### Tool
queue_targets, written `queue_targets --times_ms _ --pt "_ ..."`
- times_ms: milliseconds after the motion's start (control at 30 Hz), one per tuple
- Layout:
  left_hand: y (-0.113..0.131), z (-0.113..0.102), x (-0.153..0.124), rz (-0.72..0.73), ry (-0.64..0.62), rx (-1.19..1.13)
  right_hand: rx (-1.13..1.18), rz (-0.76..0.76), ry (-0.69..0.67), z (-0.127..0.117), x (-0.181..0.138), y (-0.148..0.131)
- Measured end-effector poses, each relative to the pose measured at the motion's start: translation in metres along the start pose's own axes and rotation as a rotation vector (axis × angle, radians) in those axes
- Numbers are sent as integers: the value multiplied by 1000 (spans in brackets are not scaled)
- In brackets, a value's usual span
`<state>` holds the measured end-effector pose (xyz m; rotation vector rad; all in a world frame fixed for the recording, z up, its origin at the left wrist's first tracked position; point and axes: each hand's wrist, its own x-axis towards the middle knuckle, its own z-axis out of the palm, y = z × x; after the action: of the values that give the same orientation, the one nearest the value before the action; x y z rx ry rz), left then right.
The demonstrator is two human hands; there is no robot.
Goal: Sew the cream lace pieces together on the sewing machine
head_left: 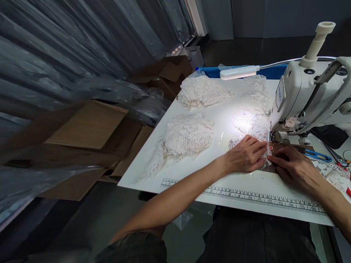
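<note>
Toward the front edge of the worktop (246,182), white lace (259,126) beside the sewing machine (294,95), left hand (248,153) over it, right hand (297,168) at its margin, neither grip determinable, two heaps (189,133) toward left edge

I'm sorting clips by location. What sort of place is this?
Probably a sewing workshop: a sewing machine stands at a white table with a ruler scale along its near edge, and heaps of white lace lie on top.
</note>
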<state>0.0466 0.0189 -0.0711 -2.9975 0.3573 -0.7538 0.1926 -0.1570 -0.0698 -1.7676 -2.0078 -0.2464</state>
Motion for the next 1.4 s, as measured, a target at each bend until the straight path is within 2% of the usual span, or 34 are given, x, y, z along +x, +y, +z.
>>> queue_targets --times_ms 133,433,567,667,767,933,1200,1400 --pt "1 1 -1 -5 34 -18 2 4 14 3 0 0" --pt "7 -3 -1 -81 -55 -58 -20 5 -4 0 0 -2" --pt "13 -6 1 -127 -93 -3 -94 -45 -26 -3 3 -4" --pt "9 -5 5 -99 -138 18 -150 -65 -35 -2 6 -4" --pt "-2 -2 8 -37 -157 14 -190 -19 -23 0 8 -4" --pt "-12 2 10 -31 -124 -1 -228 -14 -60 1 9 -3" --pt "-11 3 5 -96 -85 -71 -228 46 -44 7 9 -5" --pt "-14 9 5 -109 -32 -127 -226 37 -28 4 11 -5"
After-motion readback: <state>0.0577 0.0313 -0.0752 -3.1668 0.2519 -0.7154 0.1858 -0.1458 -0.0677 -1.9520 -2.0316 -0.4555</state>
